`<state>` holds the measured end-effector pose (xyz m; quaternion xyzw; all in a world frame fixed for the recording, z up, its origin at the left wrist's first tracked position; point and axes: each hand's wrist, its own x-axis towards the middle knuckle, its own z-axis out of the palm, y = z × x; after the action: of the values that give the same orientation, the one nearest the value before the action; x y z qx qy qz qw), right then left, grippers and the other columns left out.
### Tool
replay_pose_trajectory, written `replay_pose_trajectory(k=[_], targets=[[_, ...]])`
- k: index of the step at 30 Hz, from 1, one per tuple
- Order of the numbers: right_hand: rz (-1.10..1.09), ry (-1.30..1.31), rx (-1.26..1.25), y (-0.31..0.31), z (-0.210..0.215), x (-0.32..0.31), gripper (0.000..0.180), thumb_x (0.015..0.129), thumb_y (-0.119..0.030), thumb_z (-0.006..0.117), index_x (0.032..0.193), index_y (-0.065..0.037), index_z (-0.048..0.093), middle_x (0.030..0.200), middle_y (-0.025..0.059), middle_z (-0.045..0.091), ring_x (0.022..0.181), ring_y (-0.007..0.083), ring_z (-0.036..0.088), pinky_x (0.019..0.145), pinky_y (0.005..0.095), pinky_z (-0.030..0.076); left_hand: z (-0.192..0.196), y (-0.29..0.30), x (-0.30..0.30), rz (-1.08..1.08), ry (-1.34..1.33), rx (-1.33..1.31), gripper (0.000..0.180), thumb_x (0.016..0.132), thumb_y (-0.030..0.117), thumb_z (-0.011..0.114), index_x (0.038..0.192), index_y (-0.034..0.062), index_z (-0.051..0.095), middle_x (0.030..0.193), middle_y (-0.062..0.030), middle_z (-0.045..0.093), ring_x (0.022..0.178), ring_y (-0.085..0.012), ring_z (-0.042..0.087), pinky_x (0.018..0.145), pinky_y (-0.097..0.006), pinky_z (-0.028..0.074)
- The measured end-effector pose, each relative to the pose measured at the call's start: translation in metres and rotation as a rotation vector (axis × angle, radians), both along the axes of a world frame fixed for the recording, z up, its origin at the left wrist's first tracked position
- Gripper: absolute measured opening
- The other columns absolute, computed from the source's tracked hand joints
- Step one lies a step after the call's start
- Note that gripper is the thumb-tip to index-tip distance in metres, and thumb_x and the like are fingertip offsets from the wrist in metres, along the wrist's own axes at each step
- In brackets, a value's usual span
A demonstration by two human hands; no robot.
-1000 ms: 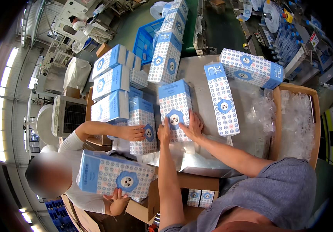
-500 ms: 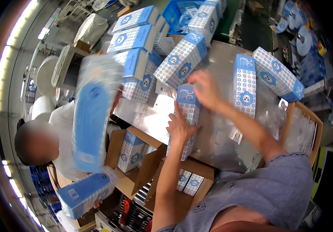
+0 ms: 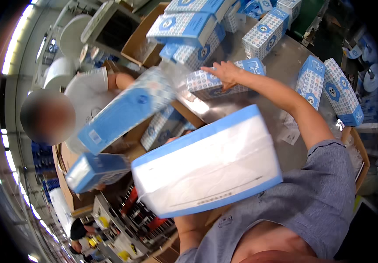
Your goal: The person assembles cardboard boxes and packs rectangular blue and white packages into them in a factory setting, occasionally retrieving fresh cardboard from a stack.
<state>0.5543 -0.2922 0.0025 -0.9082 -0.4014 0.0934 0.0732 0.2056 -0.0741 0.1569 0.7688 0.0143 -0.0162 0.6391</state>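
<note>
A large white pack with blue edges (image 3: 208,162) is tilted across the front of the view, close to me. My left forearm passes behind it, and fingertips of my left hand (image 3: 171,140) show at its upper edge, holding it; the rest of that hand is hidden. Beyond it a long patterned carton (image 3: 252,65) lies on its side on the metal table. My right hand (image 3: 225,73) rests across this carton, fingers stretched and spread. To the left, a co-worker holds up a blue patterned pack (image 3: 127,109), partly blurred.
A second blue pack (image 3: 97,171) is low at left near the co-worker. Stacked cartons (image 3: 182,28) stand at the back, and another carton (image 3: 265,33) beside them. Two cartons (image 3: 310,83) stand at right on the metal table (image 3: 285,57). An open cardboard box (image 3: 187,114) sits behind the white pack.
The white pack has come up in front of me with my left hand, which was on the patterned carton. That carton is now turned sideways under my right hand. The view has shifted.
</note>
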Motion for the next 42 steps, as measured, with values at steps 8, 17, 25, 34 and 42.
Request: replay_pose_trajectory(k=[8,17,25,34,42], targets=[[-0.504,0.729,1.195,-0.084,0.023,-0.049,0.088,0.076,-0.03,0.086,0.149,-0.009,0.04,0.129,0.0193,0.062,0.111,0.0297,0.067,0.091,0.0443,0.056,-0.025,0.012,-0.12,0.354,0.011,0.045,0.088,0.055,0.008,0.093,0.133,0.0021,0.052,0.121,-0.0088,0.063,0.113,-0.0213,0.061,0.099,-0.035,0.047],[-0.559,1.257,2.063,-0.071,0.096,-0.131,0.055,0.096,-0.037,0.065,0.138,-0.003,0.053,0.131,0.0143,0.063,0.116,0.0244,0.063,0.097,0.0415,0.054,-0.234,-0.028,-0.144,-0.245,0.269,0.831,0.08,0.063,0.022,0.081,0.137,0.0063,0.053,0.113,-0.0179,0.06,0.115,-0.0437,0.054,0.097,-0.053,0.046],[0.447,0.819,0.898,0.084,0.095,-0.292,0.082,0.078,-0.007,0.074,0.151,-0.022,0.039,0.136,0.0145,0.054,0.124,0.0325,0.055,0.103,0.0501,0.046,-0.368,0.059,-0.105,-0.227,0.52,0.774,0.081,0.072,0.034,0.077,0.139,-0.0015,0.049,0.131,-0.0279,0.056,0.125,-0.0428,0.052,0.102,-0.048,0.046],[0.583,-0.166,0.247,0.19,-0.246,-0.337,0.07,0.086,-0.019,0.053,0.146,-0.054,0.04,0.137,0.0087,0.052,0.134,0.0311,0.045,0.111,0.0508,0.032,-0.455,0.058,-0.179,-0.115,0.472,0.644,0.085,0.078,0.034,0.07,0.15,0.0019,0.037,0.149,-0.0244,0.045,0.136,-0.0385,0.045,0.116,-0.044,0.034],[0.262,0.634,-0.214,0.203,-0.148,-0.304,0.038,0.083,-0.022,0.062,0.12,-0.013,0.066,0.113,0.011,0.068,0.106,0.028,0.063,0.092,0.0426,0.049,-0.445,0.08,-0.15,-0.218,0.672,0.546,0.077,0.085,0.046,0.068,0.143,0.0015,0.044,0.132,-0.0277,0.059,0.122,-0.0404,0.058,0.107,-0.047,0.043]])
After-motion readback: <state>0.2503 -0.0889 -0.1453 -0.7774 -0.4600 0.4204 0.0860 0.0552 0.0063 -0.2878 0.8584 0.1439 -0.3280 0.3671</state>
